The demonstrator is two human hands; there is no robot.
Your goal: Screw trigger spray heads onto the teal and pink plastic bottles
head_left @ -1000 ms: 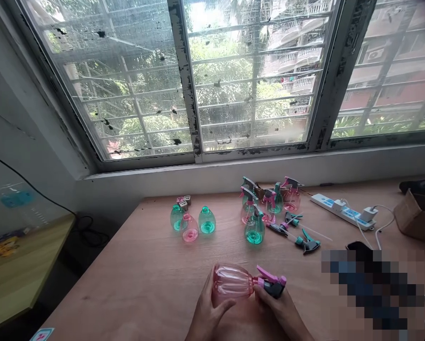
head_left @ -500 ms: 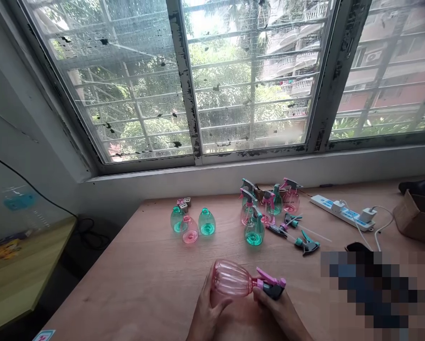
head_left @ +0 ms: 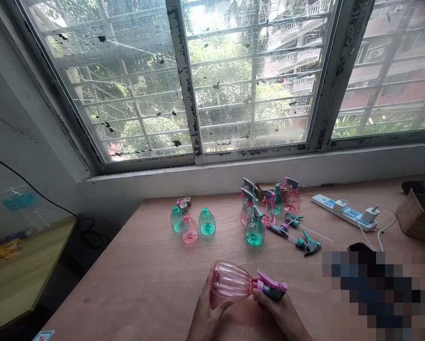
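Note:
A clear pink spray bottle (head_left: 232, 280) lies sideways between my hands above the table's front part. My left hand (head_left: 208, 303) is wrapped round its base. At the neck, my right hand (head_left: 274, 305) grips the pink and black spray head (head_left: 272, 286), which sits on the bottle's mouth; some of its fingers are hidden. Beyond my hands stand two green open bottles (head_left: 207, 222) and a pink one (head_left: 190, 230) without spray heads. Several bottles with heads on, such as a green spray bottle (head_left: 255, 231), are grouped farther right. Loose spray heads (head_left: 307, 244) lie beside them.
A white power strip (head_left: 343, 212) with plugs and cables lies at the right, near a cardboard box (head_left: 419, 215). Small boxy pieces (head_left: 184, 203) sit behind the open bottles. The window (head_left: 248, 85) is behind the table (head_left: 134, 284). A blurred-out patch covers the right front.
The view has shifted very slightly. Both hands keep their hold on the pink spray bottle, with its head barely moved.

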